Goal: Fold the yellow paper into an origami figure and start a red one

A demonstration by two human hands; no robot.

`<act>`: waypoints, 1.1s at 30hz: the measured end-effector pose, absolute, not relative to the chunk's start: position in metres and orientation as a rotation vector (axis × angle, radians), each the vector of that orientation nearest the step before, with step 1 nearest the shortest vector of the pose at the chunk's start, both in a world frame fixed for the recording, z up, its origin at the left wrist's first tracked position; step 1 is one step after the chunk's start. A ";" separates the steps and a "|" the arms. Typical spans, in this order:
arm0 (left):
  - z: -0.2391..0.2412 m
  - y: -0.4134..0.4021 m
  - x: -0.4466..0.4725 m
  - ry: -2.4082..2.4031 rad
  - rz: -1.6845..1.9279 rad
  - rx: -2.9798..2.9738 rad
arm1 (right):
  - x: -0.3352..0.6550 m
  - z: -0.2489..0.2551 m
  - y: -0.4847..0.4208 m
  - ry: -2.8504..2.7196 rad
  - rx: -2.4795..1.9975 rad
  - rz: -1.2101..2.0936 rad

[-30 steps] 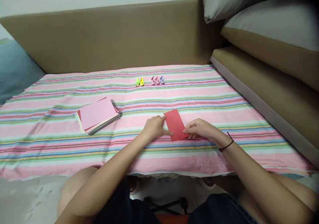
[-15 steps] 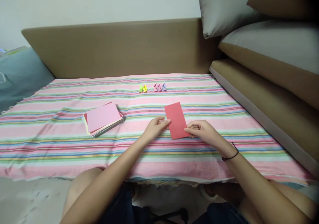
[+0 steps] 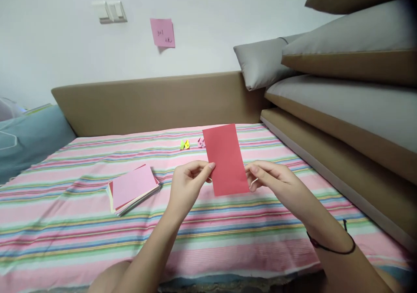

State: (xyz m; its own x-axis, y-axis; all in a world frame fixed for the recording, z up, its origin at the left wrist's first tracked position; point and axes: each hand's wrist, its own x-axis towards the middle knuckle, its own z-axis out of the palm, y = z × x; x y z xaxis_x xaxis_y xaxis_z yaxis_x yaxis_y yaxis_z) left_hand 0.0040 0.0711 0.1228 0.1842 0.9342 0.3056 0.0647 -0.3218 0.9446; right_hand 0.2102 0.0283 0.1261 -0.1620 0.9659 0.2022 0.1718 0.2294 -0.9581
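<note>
A folded red paper is held upright in the air above the striped cloth. My left hand pinches its left edge near the bottom. My right hand pinches its right edge at about the same height. A stack of coloured paper sheets, pink on top, lies on the cloth to the left of my left hand. Small folded paper figures, yellow-green and pink, stand farther back, partly hidden behind the red paper.
A brown padded backrest runs along the far edge. Stacked grey and brown cushions rise at the right. A blue pillow lies at the left. A pink note and light switches are on the wall.
Both hands have lifted the red paper off the cloth and stood it upright. The camera has tilted upward, so the wall shows.
</note>
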 end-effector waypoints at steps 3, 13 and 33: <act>0.124 0.067 0.006 0.968 1.209 1.585 | 0.207 0.133 0.022 -1.541 -1.149 1.012; 0.130 0.061 0.005 0.770 1.084 1.425 | 0.204 0.136 0.018 -1.496 -1.181 1.012; 0.122 0.066 0.007 0.889 1.095 1.504 | 0.207 0.129 0.021 -1.540 -1.224 1.003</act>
State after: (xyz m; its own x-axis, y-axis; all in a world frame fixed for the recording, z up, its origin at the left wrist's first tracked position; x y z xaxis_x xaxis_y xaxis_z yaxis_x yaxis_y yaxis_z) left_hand 0.0070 0.0661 0.1216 0.3114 0.9312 0.1894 -0.0056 -0.1976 0.9803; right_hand 0.2069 0.0213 0.1290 -0.1048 0.9816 0.1594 0.2514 0.1812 -0.9508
